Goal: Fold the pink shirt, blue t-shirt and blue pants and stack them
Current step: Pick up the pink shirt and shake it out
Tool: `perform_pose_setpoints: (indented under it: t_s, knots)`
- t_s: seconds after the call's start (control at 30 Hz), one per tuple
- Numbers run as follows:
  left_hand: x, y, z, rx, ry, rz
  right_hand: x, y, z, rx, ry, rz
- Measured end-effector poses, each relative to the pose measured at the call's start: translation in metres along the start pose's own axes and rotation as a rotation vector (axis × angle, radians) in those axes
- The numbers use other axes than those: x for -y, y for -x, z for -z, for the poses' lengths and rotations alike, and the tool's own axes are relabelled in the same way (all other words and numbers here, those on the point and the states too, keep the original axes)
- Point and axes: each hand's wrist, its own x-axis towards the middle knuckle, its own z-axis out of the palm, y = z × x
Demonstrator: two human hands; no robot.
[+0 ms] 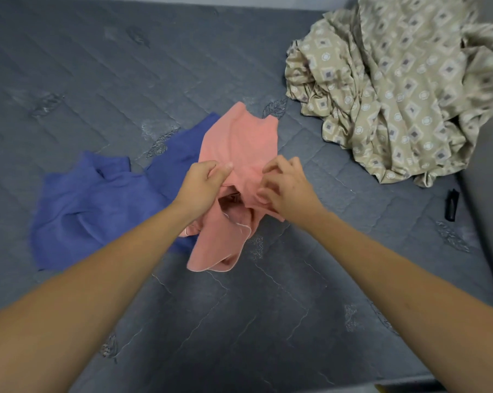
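Blue cloth [98, 205]: lies crumpled on the mattress [126, 66], left of centre, partly under the pink shirt's left edge. Whether it is the t-shirt, the pants or both heaped together is hard to tell from this angle.
Left hand [202, 188]: reaches in from the lower left, forearm bare. Its grip is closed on the pink shirt, thumb and curled fingers pinching a bunch of fabric near the garment's middle.
Pink shirt [239, 143]: centre of view, unfolded and rumpled. Its far part spreads on the mattress beyond the hands; its near part hangs bunched below them, a pale-edged opening showing between the two wrists.
Right hand [285, 188]: comes in from the lower right. Fingers are bent and the fingertips pinch the shirt's fabric just right of the left hand, so this grip too holds the pink shirt.
Patterned sheet [395, 95]: beige with diamond print, piled loosely at the upper right, well apart from the clothes.
Black object [451, 205]: small and slim, lying on the mattress near the right edge, below the sheet; too small to identify.
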Motion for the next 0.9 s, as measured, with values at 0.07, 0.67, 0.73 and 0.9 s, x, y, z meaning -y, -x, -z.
perform_pose_setpoints:
  t_s: [0.07,0.67,0.73,0.9]
  knots:
    - [-0.004,0.0,0.01,0.03,0.024,0.048,-0.001,-0.003,0.004,-0.075,-0.032,-0.063]
    - [-0.148,0.014,0.07,0.147,-0.049,0.024,0.086,-0.021,0.113,-0.103,-0.058,-0.13]
    - [-0.156,0.016,0.082,0.2,-0.151,0.036,0.089,-0.022,0.136,-0.105,-0.152,-0.149]
    - [-0.177,0.022,0.103,0.218,-0.383,-0.06,0.099,-0.02,0.183,-0.032,-0.39,-0.202]
